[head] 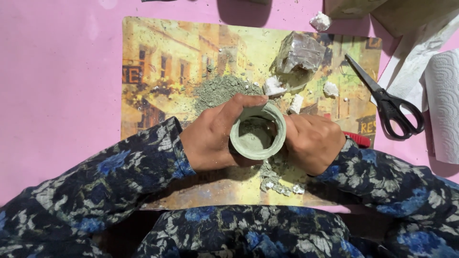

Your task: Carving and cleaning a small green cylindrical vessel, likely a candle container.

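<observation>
Grey-green clay cup (257,132) sits dead centre between both hands over the placemat (158,62), mouth facing up: left hand (215,136) wraps its side, right hand (313,141) closed against the opposite wall (equally near).

Pink table (57,71), mat (158,57), scissors (389,102)

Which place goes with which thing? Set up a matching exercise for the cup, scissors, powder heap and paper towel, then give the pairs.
Things:
1. cup
2. scissors
3. powder heap
4. paper towel

Places:
A. at the right edge, on the pink table
B. held between both hands
C. on the mat, just beyond the left hand
D. across the mat's right edge, handles on the table

Pairs: 1-B, 2-D, 3-C, 4-A
</observation>
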